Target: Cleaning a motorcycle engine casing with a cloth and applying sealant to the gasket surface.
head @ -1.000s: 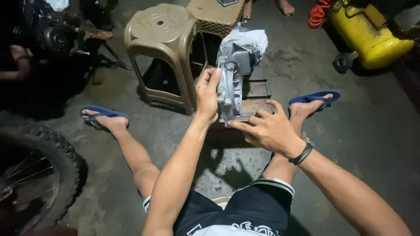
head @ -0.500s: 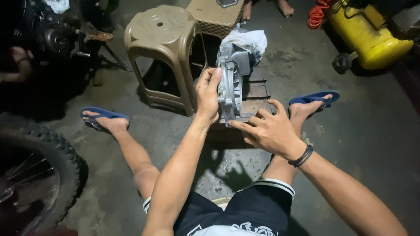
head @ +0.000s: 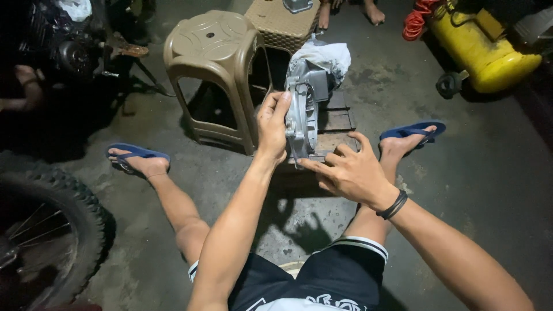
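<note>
While the person sits on the concrete floor (head: 461, 190) with legs spread, both hands work on a grey metal engine casing (head: 304, 109) that stands on its edge on a small wooden pallet (head: 337, 118). The casing is between the two hands, just beyond the fingertips of the right one and under the fingers of the left one.

The left hand (head: 272, 128) is closed around the near rim of the casing, the thumb on the side toward the person and the other fingers curled over the top edge. The right hand (head: 352, 171) is half open: its index finger and thumb stretch toward the lower edge of the casing and seem to touch it or a small part there, but whether they pinch something cannot be told. The remaining fingers are loosely bent and hold nothing.

To do this well, the left hand should keep the casing firmly upright, because it stands on a narrow edge and could tip toward the brown plastic stool (head: 214, 75) just beside the left fingers. The right fingers should work slowly and close to the base.

Both forearms reach forward, nearly straight, and the right wrist wears a black band (head: 393, 204).
</note>
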